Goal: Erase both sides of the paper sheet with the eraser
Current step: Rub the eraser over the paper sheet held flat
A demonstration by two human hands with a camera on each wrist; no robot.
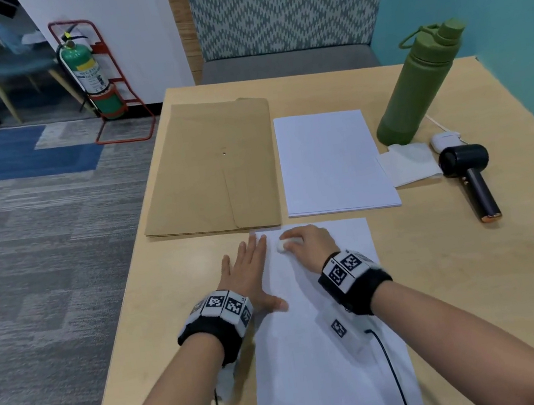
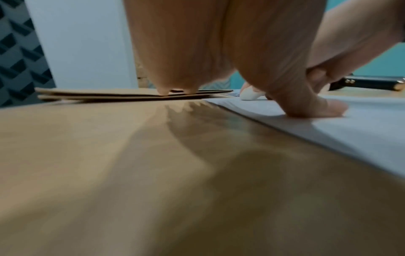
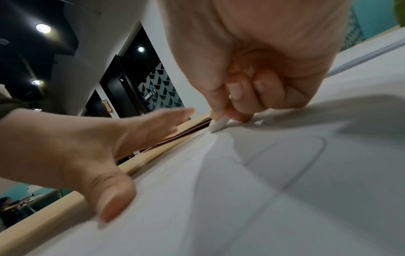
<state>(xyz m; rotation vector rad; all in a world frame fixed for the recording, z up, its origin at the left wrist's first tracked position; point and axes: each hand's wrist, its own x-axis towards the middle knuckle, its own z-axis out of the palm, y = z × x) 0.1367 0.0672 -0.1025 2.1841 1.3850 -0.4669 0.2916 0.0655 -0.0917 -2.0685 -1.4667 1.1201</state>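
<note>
The right hand (image 1: 309,242) pinches a white eraser (image 1: 280,245) against the paper sheet's (image 1: 317,361) far left corner. The left hand (image 1: 248,274), fingers straight, presses the sheet's left edge flat.

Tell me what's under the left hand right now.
The left hand lies flat, mostly on the table; its thumb presses the paper sheet at its left edge. Whether the fingertips touch the sheet is hidden.

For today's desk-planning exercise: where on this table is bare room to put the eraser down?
Free: bare table right of the paper sheet, below the handheld fan; also left of the left hand, below the brown envelope. Crowded: far right, around the green bottle.
</note>
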